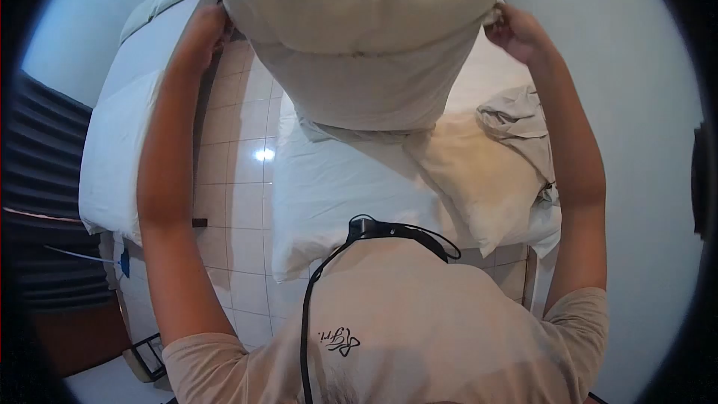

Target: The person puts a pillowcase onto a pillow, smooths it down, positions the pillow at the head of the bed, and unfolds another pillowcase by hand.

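Observation:
A bulky cream pillow (366, 11) is raised in front of me, its top cut off by the frame edge. Below a sagging seam its lower part is flatter and hangs over the bed. My left hand (209, 34) is closed at its left edge, the fingers partly hidden. On the opposite side, my right hand (517, 32) pinches a bunched bit of cloth at the pillow's edge. I cannot tell whether that cloth is a pillowcase or the pillow's own cover.
Under the raised pillow, a bed holds a white pillow (351, 194), a yellowed pillow (482, 179) and crumpled grey cloth (516, 116). Another white bed (127, 127) stands left, across a tiled floor strip (228, 150). Dark curtain (48, 187) hangs far left; a black cord (305, 329) crosses my shirt.

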